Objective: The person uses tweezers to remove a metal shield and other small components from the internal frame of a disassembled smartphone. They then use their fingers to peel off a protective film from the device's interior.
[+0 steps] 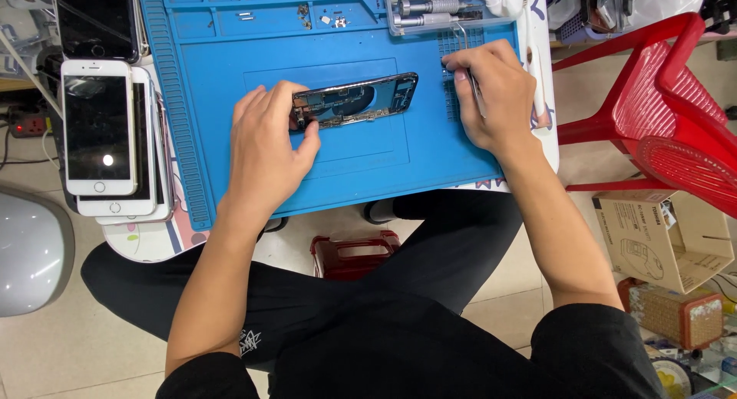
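The opened phone (355,100), lying mid-mat (230,92), is pinned at its near end by the closed left hand (265,142), and should be kept steady while the tweezers (476,92), pinched in the right hand (487,92), are brought in gently.

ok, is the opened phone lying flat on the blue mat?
No, the left hand holds the opened phone tilted up on its edge above the blue mat.
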